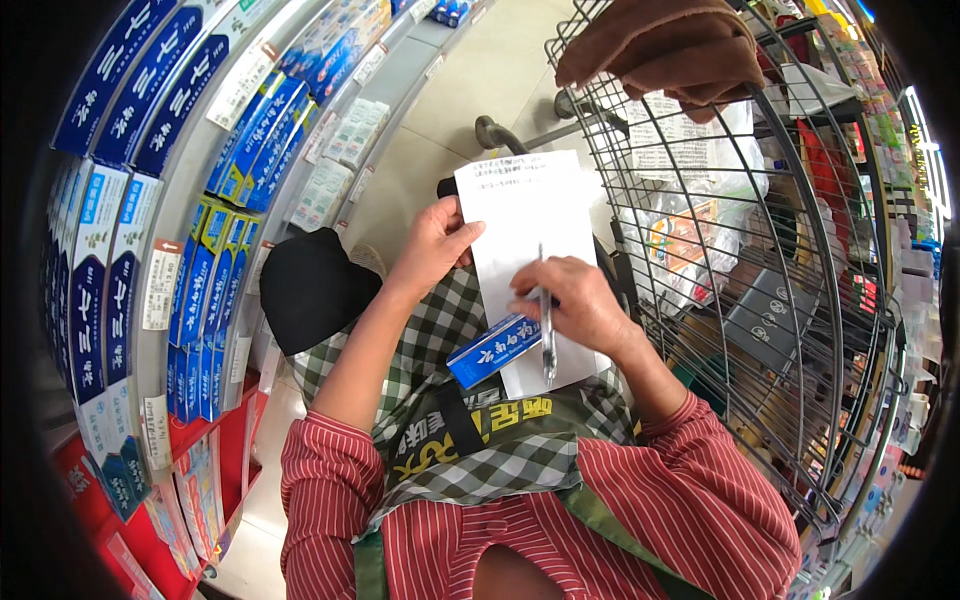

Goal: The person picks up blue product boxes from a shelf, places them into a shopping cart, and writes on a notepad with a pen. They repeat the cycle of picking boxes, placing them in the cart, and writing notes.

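Observation:
My left hand (439,247) pinches the left edge of a white sheet of paper (517,262), thumb on top. Several lines of handwriting run across the sheet's far end; the rest of its visible surface is blank. Over the middle of the paper, my right hand (574,304) grips a clear-barrelled pen (548,341), which lies lengthwise in the fingers. A blue toothpaste box (491,352) rests slantwise across the near part of the sheet, above my lap. Its right end passes beneath the pen and right hand; whether the fingers touch it, I cannot tell.
Shelves of toothpaste boxes (202,315) with price tags rise close on the left. On the right stands a wire shopping cart (720,247), a brown cloth (667,52) over its rim and a dark grey box (771,319) inside. Tiled floor (480,82) shows ahead.

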Tool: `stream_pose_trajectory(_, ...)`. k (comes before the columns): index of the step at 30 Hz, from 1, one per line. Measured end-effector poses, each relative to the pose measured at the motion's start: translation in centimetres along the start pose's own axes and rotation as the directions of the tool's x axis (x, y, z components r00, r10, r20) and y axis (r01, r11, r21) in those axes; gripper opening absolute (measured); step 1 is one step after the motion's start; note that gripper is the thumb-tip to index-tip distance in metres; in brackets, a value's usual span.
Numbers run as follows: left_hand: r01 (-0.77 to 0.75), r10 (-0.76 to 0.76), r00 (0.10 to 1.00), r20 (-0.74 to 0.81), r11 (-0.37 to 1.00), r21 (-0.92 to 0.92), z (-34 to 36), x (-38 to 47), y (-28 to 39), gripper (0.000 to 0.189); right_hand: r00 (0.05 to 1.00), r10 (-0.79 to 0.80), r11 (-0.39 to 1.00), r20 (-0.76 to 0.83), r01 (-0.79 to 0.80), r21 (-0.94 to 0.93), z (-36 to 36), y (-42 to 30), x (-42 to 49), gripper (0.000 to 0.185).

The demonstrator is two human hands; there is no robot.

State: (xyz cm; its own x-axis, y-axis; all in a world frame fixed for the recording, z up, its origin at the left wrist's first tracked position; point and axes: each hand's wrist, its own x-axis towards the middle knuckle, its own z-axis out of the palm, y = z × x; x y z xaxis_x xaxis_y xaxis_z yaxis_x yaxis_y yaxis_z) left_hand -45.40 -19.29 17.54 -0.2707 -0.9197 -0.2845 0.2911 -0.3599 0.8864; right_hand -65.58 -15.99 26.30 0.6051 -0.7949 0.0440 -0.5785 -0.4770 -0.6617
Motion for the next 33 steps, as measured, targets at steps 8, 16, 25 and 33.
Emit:
stream_pose_trajectory(8, 0.05, -0.049, 0.998, -0.029, 0.998, 0.045, -0.8, -0.9, 0.9, 0.02, 0.855, 0.437, 0.759, -0.28, -0.182, 0.625, -2.2, 1.3, 4.7, 0.02)
stream_pose_trajectory(16, 0.042, -0.039, 0.992, -0.122, 0.999, 0.025, -1.2, -1.6, 0.1, 0.025, 0.863, 0.504, 0.321, 0.04, -0.23, 0.919, 2.0, -1.6, 7.5, 0.03)
stream_pose_trajectory(25, -0.011, 0.006, 0.995, -0.097, 0.999, -0.043, -1.3, -0.9, -1.1, 0.027, 0.993, 0.001, 0.998, 0.121, -0.007, 0.055, -0.7, 0.2, 3.2, 0.04)
stream_pose_trajectory(33, -0.105, 0.076, 0.98, -0.186, 0.983, -0.148, -0.1, -0.7, -1.5, 0.024, 0.943, -0.208, 0.972, 0.259, 0.228, -0.051, 2.0, 0.5, -0.1, 0.037)
